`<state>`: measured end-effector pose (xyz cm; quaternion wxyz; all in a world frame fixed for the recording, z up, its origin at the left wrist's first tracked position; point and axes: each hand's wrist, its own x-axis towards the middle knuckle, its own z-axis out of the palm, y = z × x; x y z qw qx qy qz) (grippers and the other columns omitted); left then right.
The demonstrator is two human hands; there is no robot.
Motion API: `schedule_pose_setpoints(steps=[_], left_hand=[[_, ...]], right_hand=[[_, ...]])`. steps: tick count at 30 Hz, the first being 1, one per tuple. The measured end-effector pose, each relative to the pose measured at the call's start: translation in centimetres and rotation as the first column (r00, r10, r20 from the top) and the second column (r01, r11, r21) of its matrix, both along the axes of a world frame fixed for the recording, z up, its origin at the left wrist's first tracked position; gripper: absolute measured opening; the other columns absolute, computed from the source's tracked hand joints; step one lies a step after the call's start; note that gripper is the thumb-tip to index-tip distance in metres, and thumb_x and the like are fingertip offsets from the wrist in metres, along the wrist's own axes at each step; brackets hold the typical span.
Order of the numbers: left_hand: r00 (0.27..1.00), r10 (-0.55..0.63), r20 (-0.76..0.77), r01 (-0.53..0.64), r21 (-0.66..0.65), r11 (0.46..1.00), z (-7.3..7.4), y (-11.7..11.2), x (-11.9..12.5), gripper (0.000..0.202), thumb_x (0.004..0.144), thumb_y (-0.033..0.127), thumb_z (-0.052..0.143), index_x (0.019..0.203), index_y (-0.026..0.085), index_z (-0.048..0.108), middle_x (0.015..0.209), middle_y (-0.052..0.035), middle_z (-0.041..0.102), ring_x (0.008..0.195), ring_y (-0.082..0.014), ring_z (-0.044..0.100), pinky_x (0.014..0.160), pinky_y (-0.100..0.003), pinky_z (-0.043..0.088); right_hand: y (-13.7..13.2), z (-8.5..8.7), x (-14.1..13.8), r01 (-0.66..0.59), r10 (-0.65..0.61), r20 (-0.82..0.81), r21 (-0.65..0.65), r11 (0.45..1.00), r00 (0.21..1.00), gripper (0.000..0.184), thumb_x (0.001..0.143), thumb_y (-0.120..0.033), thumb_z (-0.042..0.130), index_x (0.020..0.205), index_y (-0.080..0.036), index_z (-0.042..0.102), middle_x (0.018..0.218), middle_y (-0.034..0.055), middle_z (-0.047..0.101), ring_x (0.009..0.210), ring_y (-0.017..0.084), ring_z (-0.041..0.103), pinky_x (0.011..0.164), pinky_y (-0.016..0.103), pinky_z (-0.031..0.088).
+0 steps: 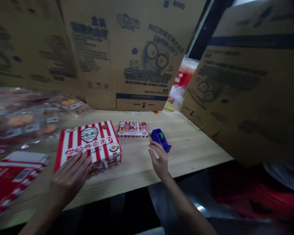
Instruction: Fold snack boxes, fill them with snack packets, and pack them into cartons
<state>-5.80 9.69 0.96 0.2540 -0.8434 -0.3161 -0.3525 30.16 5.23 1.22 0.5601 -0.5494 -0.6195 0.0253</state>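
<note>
A red-and-white striped carton with a printed bearded face rests on the wooden table. My left hand lies on its near left part, fingers stretched out over the top and front edge. To the right is a blue tape dispenser with a green core. My right hand is just in front of the dispenser, thumb and fingers curled toward each other in a pinch. Whatever may be between those fingertips is too faint to make out. Behind the carton's right corner lies a small striped box.
Clear-wrapped food packs pile up at the left. Flat striped cartons lie at the near left. Large cardboard boxes wall in the back and right. Hanging bags fill the corner. A red stool stands below, right.
</note>
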Motion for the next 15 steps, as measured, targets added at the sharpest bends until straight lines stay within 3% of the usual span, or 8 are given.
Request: schedule_pose_setpoints(steps=[3,6,10,15], left_hand=[[0.999,-0.024,0.023,0.024,0.0,1.0,-0.3,0.4,0.0,0.064,0.081,0.016,0.07,0.14,0.02,0.047,0.121,-0.0145,0.068,0.114,-0.0336,0.063,0.098,-0.048,0.052],[1.0,-0.012,0.024,0.012,0.009,1.0,0.0,0.1,0.2,0.062,0.084,0.016,0.067,0.141,0.021,0.045,0.119,-0.0138,0.069,0.109,-0.0343,0.065,0.095,-0.05,0.053],[1.0,-0.01,-0.002,0.01,0.023,1.0,0.6,-0.1,0.4,0.058,0.085,0.017,0.065,0.14,0.019,0.046,0.118,-0.0152,0.069,0.108,-0.0343,0.066,0.094,-0.049,0.053],[1.0,-0.02,-0.001,0.02,0.034,0.999,1.1,-0.1,0.7,0.057,0.083,0.017,0.068,0.137,0.016,0.049,0.117,-0.0175,0.069,0.109,-0.0346,0.065,0.094,-0.047,0.052]], right_hand=[[-1.5,0.1,7.3,0.308,-0.329,-0.192,-0.13,0.942,0.925,0.024,0.086,-0.039,0.057,0.085,-0.018,0.068,0.096,0.0106,0.068,0.095,0.023,0.063,0.083,0.038,0.051],[-1.1,-0.3,11.9,0.311,-0.386,-0.243,-0.297,0.903,0.89,0.033,0.078,-0.047,0.058,0.077,-0.015,0.068,0.079,0.0083,0.068,0.076,0.021,0.061,0.064,0.031,0.049],[0.9,-1.2,12.7,0.146,-0.294,-0.27,-0.458,0.877,0.917,0.034,0.07,-0.047,0.06,0.062,-0.015,0.068,0.059,0.0026,0.063,0.057,0.016,0.055,0.05,0.025,0.041],[2.6,-2.1,12.0,0.11,-0.31,-0.321,-0.515,0.85,0.895,0.026,0.059,-0.042,0.065,0.052,-0.016,0.065,0.048,-0.0007,0.056,0.05,0.013,0.048,0.048,0.024,0.036]])
